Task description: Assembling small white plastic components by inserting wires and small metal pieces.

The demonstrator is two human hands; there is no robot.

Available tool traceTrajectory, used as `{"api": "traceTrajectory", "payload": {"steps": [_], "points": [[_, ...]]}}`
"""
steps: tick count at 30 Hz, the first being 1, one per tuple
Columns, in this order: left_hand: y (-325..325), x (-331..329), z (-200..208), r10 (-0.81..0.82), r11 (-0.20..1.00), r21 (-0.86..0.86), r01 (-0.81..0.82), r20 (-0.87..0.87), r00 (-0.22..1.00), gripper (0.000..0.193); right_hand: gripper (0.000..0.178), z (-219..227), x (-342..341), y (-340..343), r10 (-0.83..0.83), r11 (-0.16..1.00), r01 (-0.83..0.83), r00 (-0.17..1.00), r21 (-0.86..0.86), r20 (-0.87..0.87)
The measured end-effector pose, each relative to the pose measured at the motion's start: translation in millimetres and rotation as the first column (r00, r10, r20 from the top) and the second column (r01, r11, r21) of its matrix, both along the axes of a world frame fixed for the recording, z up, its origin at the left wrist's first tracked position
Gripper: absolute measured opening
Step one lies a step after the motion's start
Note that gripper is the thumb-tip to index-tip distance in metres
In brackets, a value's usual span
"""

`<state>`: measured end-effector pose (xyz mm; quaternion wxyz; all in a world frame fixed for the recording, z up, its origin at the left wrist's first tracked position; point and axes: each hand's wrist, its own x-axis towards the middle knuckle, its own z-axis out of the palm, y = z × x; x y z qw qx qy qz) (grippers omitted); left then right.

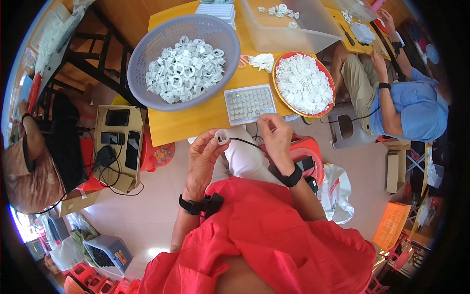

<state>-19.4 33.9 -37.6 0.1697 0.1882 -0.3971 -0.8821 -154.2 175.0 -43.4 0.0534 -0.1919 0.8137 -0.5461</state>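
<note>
In my left hand (201,154), thumb and fingers are closed on a small white ring-shaped plastic part (222,136), held up just off the table's near edge. My right hand (275,139) is at the near right corner of a white tray (226,109) filled with rows of small round silvery discs (249,104). Its fingertips are pinched together, and whatever they hold is too small to make out. Behind the tray on the left stands a grey-purple basket (135,78) heaped with similar white ring parts (186,68). To the tray's right, a red-rimmed bowl (333,90) holds many small white pieces (302,83).
A translucent bin (313,29) with a few white parts stands at the back of the yellow table (169,125). Scissors (243,61) lie beside a white cloth (263,62). A person in blue (416,108) works at the right; a cardboard box (105,147) with phones is at left.
</note>
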Motion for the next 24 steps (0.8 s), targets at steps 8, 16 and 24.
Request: {"api": "traceTrajectory", "payload": {"steps": [8, 16, 24], "points": [[2.6, -1.1, 1.8, -0.009, 0.999, 0.042, 0.008, 0.015, 1.0, 0.022, 0.009, -6.9, -19.0, -6.5, 0.002, 0.95, 0.088, 0.958, 0.301, -0.286], [-2.8, 3.9, 1.4, -0.013, 0.989, 0.148, 0.007, 0.039, 0.999, 0.024, 0.007, -8.0, -23.0, -11.5, 0.02, 0.975, 0.037, 0.968, 0.219, -0.249], [-0.8, -0.2, 2.0, -0.077, 0.969, 0.233, 0.085, -0.043, 0.996, 0.022, 0.01, 54.8, 26.5, -24.1, 0.374, 0.907, -0.389, 0.92, -0.162, -0.116]]}}
